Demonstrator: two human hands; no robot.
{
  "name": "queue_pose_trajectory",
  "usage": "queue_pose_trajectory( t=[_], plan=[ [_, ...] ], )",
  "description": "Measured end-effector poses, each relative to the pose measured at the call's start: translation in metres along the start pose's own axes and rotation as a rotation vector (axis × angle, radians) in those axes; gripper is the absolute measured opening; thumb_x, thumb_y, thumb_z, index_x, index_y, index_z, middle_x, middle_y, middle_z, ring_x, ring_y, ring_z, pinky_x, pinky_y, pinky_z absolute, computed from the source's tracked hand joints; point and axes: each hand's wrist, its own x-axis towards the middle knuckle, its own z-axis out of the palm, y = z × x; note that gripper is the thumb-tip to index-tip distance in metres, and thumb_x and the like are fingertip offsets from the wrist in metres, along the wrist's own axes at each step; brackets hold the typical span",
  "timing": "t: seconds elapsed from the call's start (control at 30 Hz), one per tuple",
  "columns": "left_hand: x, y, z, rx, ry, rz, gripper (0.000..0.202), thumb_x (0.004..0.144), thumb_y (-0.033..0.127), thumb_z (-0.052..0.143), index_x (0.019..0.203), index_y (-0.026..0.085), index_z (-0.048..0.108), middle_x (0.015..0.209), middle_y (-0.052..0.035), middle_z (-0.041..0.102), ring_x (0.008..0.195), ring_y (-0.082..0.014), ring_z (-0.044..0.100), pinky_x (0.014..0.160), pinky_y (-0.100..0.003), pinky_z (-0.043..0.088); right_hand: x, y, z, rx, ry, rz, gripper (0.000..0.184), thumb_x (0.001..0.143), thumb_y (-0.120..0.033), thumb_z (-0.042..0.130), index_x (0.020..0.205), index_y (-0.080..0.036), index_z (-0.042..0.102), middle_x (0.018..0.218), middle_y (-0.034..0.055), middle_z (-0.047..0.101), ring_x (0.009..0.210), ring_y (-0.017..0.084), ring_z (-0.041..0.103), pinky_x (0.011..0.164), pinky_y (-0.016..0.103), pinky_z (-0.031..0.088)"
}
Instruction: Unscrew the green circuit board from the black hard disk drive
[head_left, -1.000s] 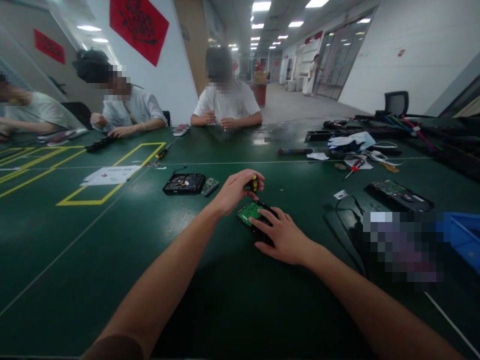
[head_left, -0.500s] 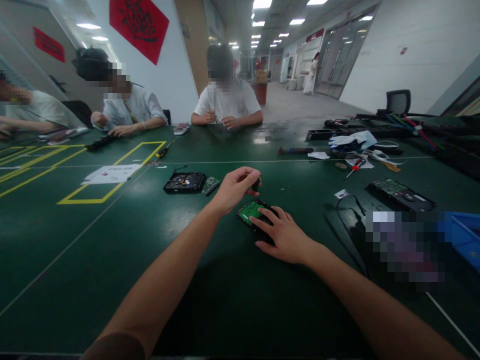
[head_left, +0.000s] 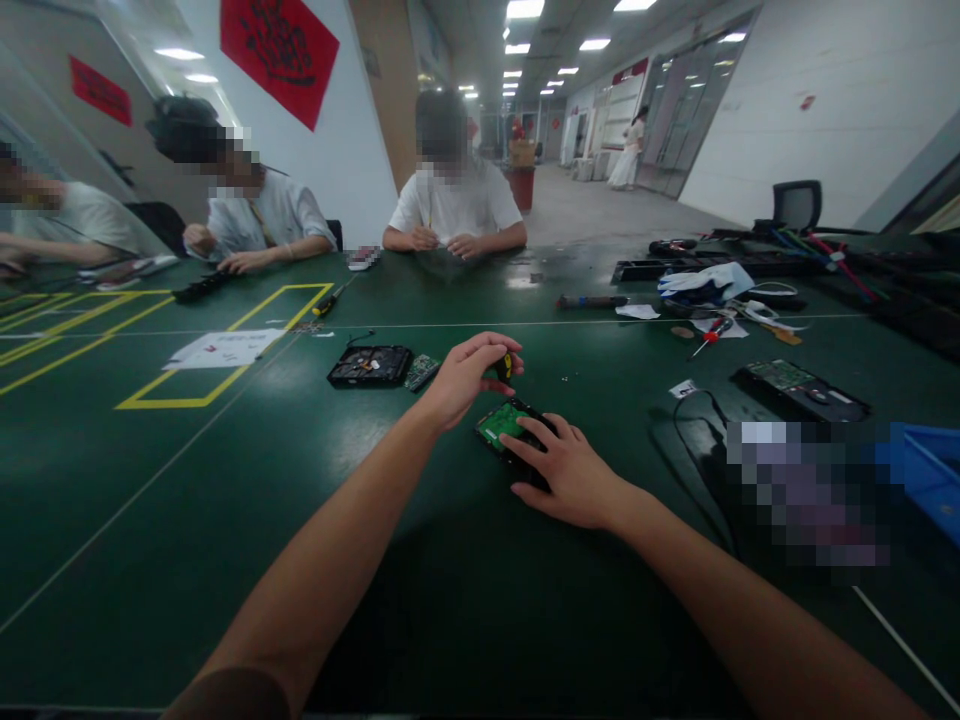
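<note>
My left hand is closed around the black-and-yellow handle of a screwdriver, held upright above the far end of a hard drive. Its shaft and tip cannot be made out. The drive lies on the green table with its green circuit board facing up. Across its near right part lies my right hand, fingers spread over the board and thumb along the near edge, holding it. To the left of my left hand are another hard drive and a loose circuit board.
A third hard drive lies at the right, near a blue bin and a black cable. Farther back are a red screwdriver, gloves and a dark-handled tool. Paper sheets lie left. Several people sit opposite.
My left hand's fingers have shifted around the screwdriver handle, and its yellow part now shows. My right hand and the hard drive have stayed in place.
</note>
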Motion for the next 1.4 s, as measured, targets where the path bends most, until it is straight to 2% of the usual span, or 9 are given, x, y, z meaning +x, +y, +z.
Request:
queue_pose_trajectory(
  t=[0.13, 0.27, 0.43, 0.6, 0.73, 0.87, 0.97, 1.17, 1.4],
  plan=[
    [0.0, 0.0002, 0.0, 0.066, -0.031, 0.015, 0.029, 0.093, 0.045, 0.068, 0.104, 0.019, 0.072, 0.101, -0.009, 0.073, 0.099, -0.022, 0.07, 0.07, -0.03, 0.062, -0.0009, 0.0002, 0.0005, 0.0, 0.0, -0.003, 0.072, 0.098, -0.065, 0.054, 0.163, -0.038, 0.041, 0.17, 0.0101, 0.034, 0.15, 0.05, 0.029, 0.116, 0.07, 0.033],
    [-0.0008, 0.0004, 0.0012, 0.198, -0.006, 0.071, 0.033, 0.091, 0.049, 0.075, 0.1, 0.018, 0.071, 0.096, -0.0061, 0.071, 0.088, -0.0176, 0.068, 0.067, -0.027, 0.06, -0.0007, 0.0008, 0.0013, -0.006, 0.001, 0.0, 0.072, 0.098, -0.064, 0.054, 0.164, -0.038, 0.041, 0.17, 0.0105, 0.035, 0.15, 0.05, 0.029, 0.116, 0.071, 0.032],
    [-0.0013, -0.002, 0.0045, 0.302, 0.054, 0.161, 0.034, 0.085, 0.047, 0.083, 0.092, 0.018, 0.066, 0.082, -0.0016, 0.067, 0.074, -0.0135, 0.064, 0.064, -0.025, 0.055, 0.0004, 0.0001, -0.0002, -0.005, -0.006, 0.002, 0.073, 0.098, -0.066, 0.053, 0.164, -0.037, 0.041, 0.171, 0.011, 0.034, 0.15, 0.05, 0.029, 0.115, 0.071, 0.033],
    [-0.0018, -0.0058, 0.0074, 0.35, 0.039, 0.225, 0.036, 0.081, 0.043, 0.088, 0.091, 0.018, 0.064, 0.085, -0.0017, 0.067, 0.074, -0.0134, 0.064, 0.06, -0.024, 0.054, 0.0, -0.0018, -0.0014, -0.003, -0.01, 0.004, 0.071, 0.098, -0.065, 0.053, 0.163, -0.037, 0.042, 0.17, 0.01, 0.034, 0.15, 0.048, 0.029, 0.116, 0.07, 0.032],
    [-0.0028, -0.006, 0.0081, 0.306, -0.031, 0.183, 0.033, 0.086, 0.043, 0.082, 0.098, 0.019, 0.064, 0.09, -0.0038, 0.068, 0.076, -0.0148, 0.065, 0.054, -0.022, 0.054, -0.0003, -0.0019, -0.0007, -0.011, -0.004, 0.0, 0.071, 0.098, -0.063, 0.054, 0.163, -0.036, 0.043, 0.17, 0.0103, 0.034, 0.15, 0.049, 0.029, 0.115, 0.069, 0.033],
    [-0.0035, -0.005, 0.0081, 0.239, -0.1, 0.146, 0.036, 0.093, 0.043, 0.074, 0.119, 0.02, 0.067, 0.098, -0.0057, 0.071, 0.088, -0.0176, 0.069, 0.064, -0.026, 0.06, -0.0004, -0.0011, 0.0005, -0.016, 0.01, -0.008, 0.07, 0.098, -0.063, 0.055, 0.162, -0.037, 0.043, 0.17, 0.0098, 0.035, 0.15, 0.049, 0.029, 0.115, 0.069, 0.034],
    [-0.0033, -0.0056, 0.0081, 0.232, -0.112, 0.149, 0.036, 0.097, 0.044, 0.069, 0.125, 0.021, 0.07, 0.099, -0.0061, 0.071, 0.093, -0.018, 0.069, 0.069, -0.027, 0.062, -0.0005, -0.0012, 0.0004, -0.017, 0.01, -0.005, 0.07, 0.098, -0.064, 0.054, 0.162, -0.037, 0.044, 0.169, 0.01, 0.036, 0.15, 0.049, 0.029, 0.115, 0.069, 0.034],
    [0.0, -0.008, 0.0038, 0.063, -0.116, 0.085, 0.037, 0.101, 0.051, 0.06, 0.112, 0.019, 0.074, 0.099, -0.0084, 0.07, 0.096, -0.0206, 0.068, 0.07, -0.03, 0.063, -0.0005, -0.0015, -0.0012, -0.01, 0.005, -0.009, 0.07, 0.098, -0.061, 0.055, 0.163, -0.036, 0.043, 0.17, 0.0113, 0.035, 0.149, 0.05, 0.03, 0.114, 0.069, 0.034],
    [-0.0007, -0.0039, 0.0017, 0.19, -0.01, 0.122, 0.034, 0.09, 0.051, 0.076, 0.099, 0.019, 0.07, 0.093, -0.0039, 0.067, 0.084, -0.0161, 0.065, 0.068, -0.028, 0.062, -0.0005, -0.001, -0.0003, -0.007, 0.008, -0.009, 0.071, 0.098, -0.063, 0.055, 0.163, -0.037, 0.042, 0.17, 0.0108, 0.035, 0.15, 0.049, 0.03, 0.115, 0.069, 0.034]
  ],
)
